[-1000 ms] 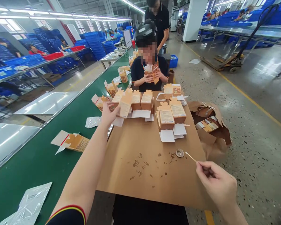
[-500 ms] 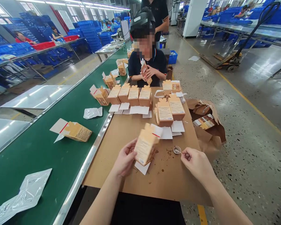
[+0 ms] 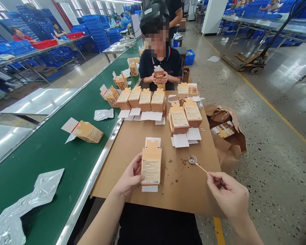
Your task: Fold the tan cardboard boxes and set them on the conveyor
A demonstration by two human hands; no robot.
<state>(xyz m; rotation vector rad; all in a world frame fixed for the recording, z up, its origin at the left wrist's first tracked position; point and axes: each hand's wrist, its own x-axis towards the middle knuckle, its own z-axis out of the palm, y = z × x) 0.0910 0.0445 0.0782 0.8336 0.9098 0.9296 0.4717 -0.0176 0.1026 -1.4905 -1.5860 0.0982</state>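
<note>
My left hand (image 3: 132, 175) is closed around the left side of a small tan carton (image 3: 151, 166). Printed text on the carton faces me; white flaps stick out at its top and bottom. Between the thumb and fingers of my right hand (image 3: 225, 190) is a thin wooden stick (image 3: 202, 168), which looks like a cotton swab. Its far end reaches into a small round dish (image 3: 192, 159), so the tip is hidden. Brown specks (image 3: 184, 162) lie on the cardboard beside the dish.
Similar cartons (image 3: 145, 98) stand in a row at the cardboard-covered table's (image 3: 132, 136) far edge, with more (image 3: 179, 119) at right. A green conveyor (image 3: 73, 160) on the left carries a carton (image 3: 88, 131) and silvery pouches (image 3: 49, 182). Opposite, a person (image 3: 160, 68) holds a carton. A paper bag (image 3: 229, 149) stands right.
My left hand has turned the carton upright, its printed face toward me. My right hand has drawn back to the right and nearer, showing more of the stick. The person opposite has turned their carton upright.
</note>
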